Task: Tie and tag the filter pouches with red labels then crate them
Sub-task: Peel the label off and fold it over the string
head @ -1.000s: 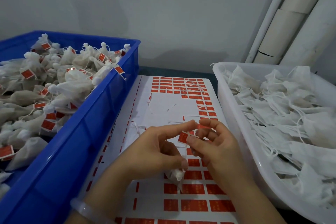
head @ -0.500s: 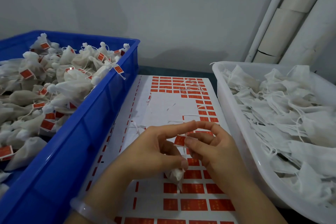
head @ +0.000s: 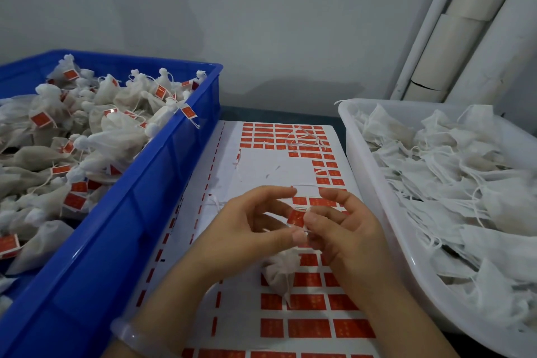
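Many lie tagged in the blue plastic crate [head: 130,227], many untied in the white plastic tub [head: 374,183]; my left hand [head: 247,227] and right hand [head: 348,238] pinch, I think, one white fabric pouch [head: 280,270] by its string, with its red paper label [head: 295,218] between them.

Your two hands, left hand [head: 247,231], right hand [head: 345,234], one filter pouch [head: 279,270] held, one red label [head: 295,217] pinched, one label sheet [head: 261,171], one blue crate [head: 116,227] left of it, one white tub [head: 374,183] right of it.
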### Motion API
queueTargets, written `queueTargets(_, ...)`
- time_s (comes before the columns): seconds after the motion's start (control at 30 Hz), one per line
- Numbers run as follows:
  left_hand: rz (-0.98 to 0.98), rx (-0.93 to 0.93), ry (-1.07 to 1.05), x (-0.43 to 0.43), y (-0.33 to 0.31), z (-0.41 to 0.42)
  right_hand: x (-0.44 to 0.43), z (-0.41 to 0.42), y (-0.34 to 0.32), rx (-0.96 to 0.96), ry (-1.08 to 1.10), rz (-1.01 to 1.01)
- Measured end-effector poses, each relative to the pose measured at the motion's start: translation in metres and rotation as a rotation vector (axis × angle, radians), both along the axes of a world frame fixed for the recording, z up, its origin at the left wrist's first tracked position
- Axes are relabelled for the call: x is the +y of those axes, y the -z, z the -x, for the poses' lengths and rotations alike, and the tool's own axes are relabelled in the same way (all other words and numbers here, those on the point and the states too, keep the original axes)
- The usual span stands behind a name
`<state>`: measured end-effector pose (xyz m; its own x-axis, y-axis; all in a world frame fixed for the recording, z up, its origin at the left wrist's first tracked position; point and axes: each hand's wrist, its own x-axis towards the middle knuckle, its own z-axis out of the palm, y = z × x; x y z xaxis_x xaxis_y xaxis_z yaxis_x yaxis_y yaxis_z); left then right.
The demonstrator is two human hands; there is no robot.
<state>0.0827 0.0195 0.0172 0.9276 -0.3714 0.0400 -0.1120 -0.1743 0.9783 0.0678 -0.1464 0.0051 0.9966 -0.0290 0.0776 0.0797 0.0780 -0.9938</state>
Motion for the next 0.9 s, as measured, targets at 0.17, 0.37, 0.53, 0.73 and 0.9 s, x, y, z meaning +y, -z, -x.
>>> queueTargets(0.17,0.067,-0.019,-0.040,-0.003,-0.001,0.001,0.003,0.005,-0.005,-0.048,-0.002,0.057)
queueTargets(0.37,0.114,0.016,-0.025,0.000,-0.005,0.000,0.004,0.008,-0.010,-0.094,-0.013,0.085)
queueTargets(0.53,0.148,0.059,0.028,0.000,-0.009,0.001,0.006,0.011,-0.016,-0.109,-0.011,0.053)
queueTargets(0.73,0.078,0.154,0.026,0.005,-0.013,0.001,0.006,0.009,-0.016,-0.001,0.072,-0.064)
queueTargets(0.9,0.039,0.132,-0.023,0.005,-0.013,0.002,0.006,0.006,-0.019,0.083,0.032,-0.330)
